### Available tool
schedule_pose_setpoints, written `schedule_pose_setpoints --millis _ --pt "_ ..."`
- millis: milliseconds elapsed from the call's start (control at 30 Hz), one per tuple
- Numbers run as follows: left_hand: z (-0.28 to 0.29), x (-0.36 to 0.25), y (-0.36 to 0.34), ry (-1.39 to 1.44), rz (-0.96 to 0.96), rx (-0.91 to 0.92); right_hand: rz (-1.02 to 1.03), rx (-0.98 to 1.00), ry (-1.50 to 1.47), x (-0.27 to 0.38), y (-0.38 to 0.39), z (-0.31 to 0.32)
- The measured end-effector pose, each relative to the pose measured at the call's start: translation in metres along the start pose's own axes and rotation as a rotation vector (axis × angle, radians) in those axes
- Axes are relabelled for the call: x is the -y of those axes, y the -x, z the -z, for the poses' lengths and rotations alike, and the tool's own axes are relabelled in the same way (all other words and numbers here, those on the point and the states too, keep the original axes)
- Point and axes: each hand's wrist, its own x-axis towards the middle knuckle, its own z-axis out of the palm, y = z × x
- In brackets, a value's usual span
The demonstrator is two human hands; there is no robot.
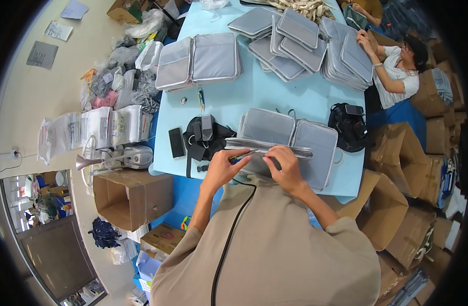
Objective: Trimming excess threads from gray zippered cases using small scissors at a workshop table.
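My left hand [224, 167] is closed around a small yellow-handled tool [236, 159] with a thin metallic tip, which looks like thread snips. My right hand [286, 168] pinches the near edge of a grey zippered case [272, 146]. This case stands tilted up in front of my body, edge toward me, and the snips' tip is close to that edge between my hands. Behind it and to its right lie more grey cases [315, 148], flat on the pale blue table [218, 109]. The fingertips partly hide the spot being worked.
A phone [176, 142] and a black bag [207, 140] lie left; another black bag [348, 127] lies right. Stacks of grey cases [216, 58] fill the far side. A co-worker [397, 74] sits at the far right. Cardboard boxes [134, 199] stand on both sides.
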Motion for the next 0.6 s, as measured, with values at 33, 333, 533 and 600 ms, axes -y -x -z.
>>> schedule_pose_setpoints --millis 33,333,533,600 --pt "0.001 -0.001 -0.001 -0.001 -0.002 0.002 -0.068 -0.024 -0.007 0.000 -0.003 0.000" --pt "0.016 -0.011 -0.001 -0.037 -0.012 0.085 0.067 0.332 0.150 -0.021 -0.046 0.008" --pt "0.017 -0.004 0.001 -0.004 0.029 0.123 0.160 0.448 0.186 -0.024 -0.052 0.001" --pt "0.017 -0.002 0.002 0.025 0.005 0.106 0.189 0.453 0.175 -0.025 -0.053 0.000"
